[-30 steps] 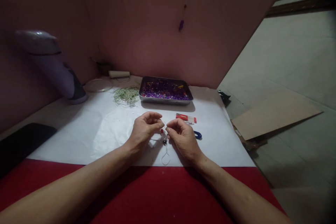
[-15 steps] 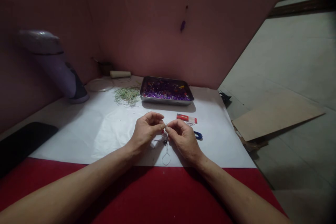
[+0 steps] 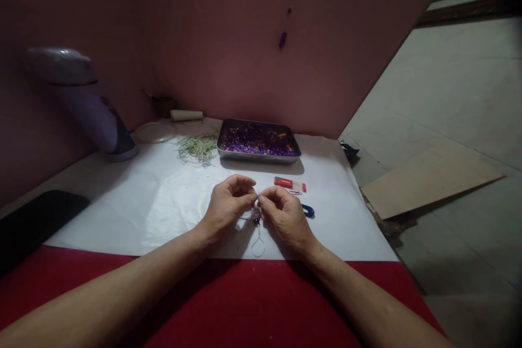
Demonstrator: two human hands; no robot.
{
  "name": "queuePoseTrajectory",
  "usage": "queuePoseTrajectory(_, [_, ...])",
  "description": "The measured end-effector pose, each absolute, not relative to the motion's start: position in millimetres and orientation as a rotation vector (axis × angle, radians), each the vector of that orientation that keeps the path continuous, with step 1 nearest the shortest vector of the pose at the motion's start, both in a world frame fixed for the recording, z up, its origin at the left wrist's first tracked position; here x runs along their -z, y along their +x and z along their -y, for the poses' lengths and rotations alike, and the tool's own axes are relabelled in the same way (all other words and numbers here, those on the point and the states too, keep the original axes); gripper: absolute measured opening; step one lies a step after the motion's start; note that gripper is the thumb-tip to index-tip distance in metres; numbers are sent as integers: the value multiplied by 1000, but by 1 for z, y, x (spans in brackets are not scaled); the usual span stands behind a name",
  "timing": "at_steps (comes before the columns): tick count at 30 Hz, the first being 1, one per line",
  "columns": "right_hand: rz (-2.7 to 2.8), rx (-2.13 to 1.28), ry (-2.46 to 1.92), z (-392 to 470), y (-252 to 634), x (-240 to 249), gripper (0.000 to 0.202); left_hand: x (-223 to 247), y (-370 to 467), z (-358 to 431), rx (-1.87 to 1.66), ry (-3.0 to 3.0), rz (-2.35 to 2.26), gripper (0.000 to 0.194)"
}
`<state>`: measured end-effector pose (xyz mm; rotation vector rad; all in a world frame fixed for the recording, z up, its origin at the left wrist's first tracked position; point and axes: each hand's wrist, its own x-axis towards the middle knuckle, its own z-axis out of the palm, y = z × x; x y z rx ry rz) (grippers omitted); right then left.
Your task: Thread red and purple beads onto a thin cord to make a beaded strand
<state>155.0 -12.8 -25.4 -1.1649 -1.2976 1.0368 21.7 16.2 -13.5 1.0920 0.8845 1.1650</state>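
Note:
My left hand (image 3: 231,202) and my right hand (image 3: 284,212) meet above the white sheet, each with thumb and forefinger pinched together. Between the fingertips runs a thin pale thread, mostly hidden by the fingers. Below the pinch hangs a small beaded piece (image 3: 255,214) with clear, red and dark beads. From its lower end a thin white string loop (image 3: 258,248) trails toward me. Just right of my right hand lies a blue-handled tool (image 3: 308,210), partly covered by the hand. A red and clear lighter (image 3: 289,184) rests beyond my right fingers.
A metal tray (image 3: 261,158) of purple beads stands at the back, with a tangle of green thread (image 3: 198,149) to its left. Purple bottle-like object (image 3: 95,111) leans at the left wall; a black flat object (image 3: 44,220) lies nearer. A beaded strand (image 3: 283,39) hangs behind.
Both hands stay nearly in place, their fingertips still together. The beaded piece has turned slightly, and less of its red bead shows.

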Motion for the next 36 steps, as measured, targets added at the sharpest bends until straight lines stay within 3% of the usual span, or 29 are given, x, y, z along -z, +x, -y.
queuePoseTrajectory(36, [1294, -1074, -1121, 11, 155, 26, 12, 17, 19, -16, -1203, 1444, -929, 21])
